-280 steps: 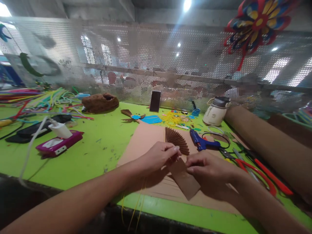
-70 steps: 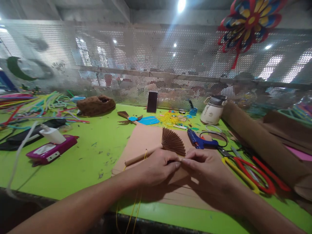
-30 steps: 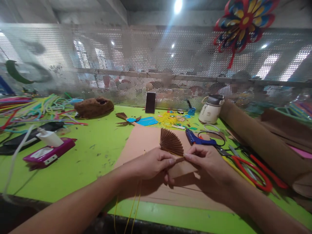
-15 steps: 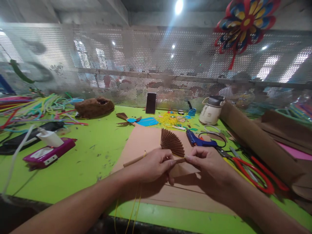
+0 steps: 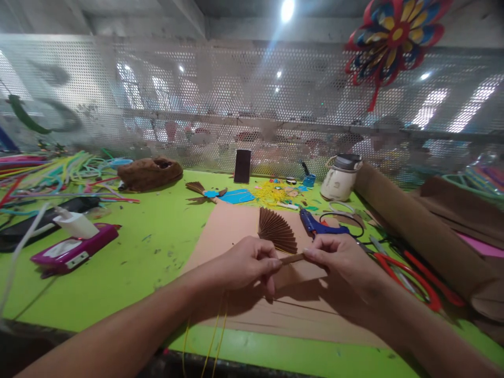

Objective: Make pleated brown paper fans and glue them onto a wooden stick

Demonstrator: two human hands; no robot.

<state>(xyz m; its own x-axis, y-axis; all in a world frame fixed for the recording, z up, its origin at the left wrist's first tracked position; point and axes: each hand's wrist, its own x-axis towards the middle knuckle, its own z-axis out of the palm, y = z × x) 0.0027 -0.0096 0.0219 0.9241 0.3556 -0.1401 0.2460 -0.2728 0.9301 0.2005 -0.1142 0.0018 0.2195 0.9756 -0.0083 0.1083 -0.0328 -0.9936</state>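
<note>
A narrow brown paper strip [image 5: 292, 259] is stretched between my hands. My left hand [image 5: 252, 265] pinches its left end between thumb and fingers. The right end is pinched by my right hand [image 5: 334, 257]. Just beyond them a pleated brown paper fan [image 5: 276, 230] lies spread on a light tan sheet [image 5: 228, 231]. Thin yellow strings [image 5: 212, 344] hang from below my left hand over the table's front edge. To the right of the fan lies a blue glue gun [image 5: 321, 224].
Orange-handled scissors [image 5: 409, 281] lie by my right forearm, near a long brown roll [image 5: 425, 236]. A purple power strip [image 5: 76, 249] sits at left. At the back stand a phone [image 5: 242, 166] and a white bottle [image 5: 340, 181]. Yellow scraps [image 5: 273, 193] are strewn nearby.
My hands have drawn slightly apart, so more of the brown strip shows between them. The small tan rod beside my left hand no longer shows. The view has shifted a little.
</note>
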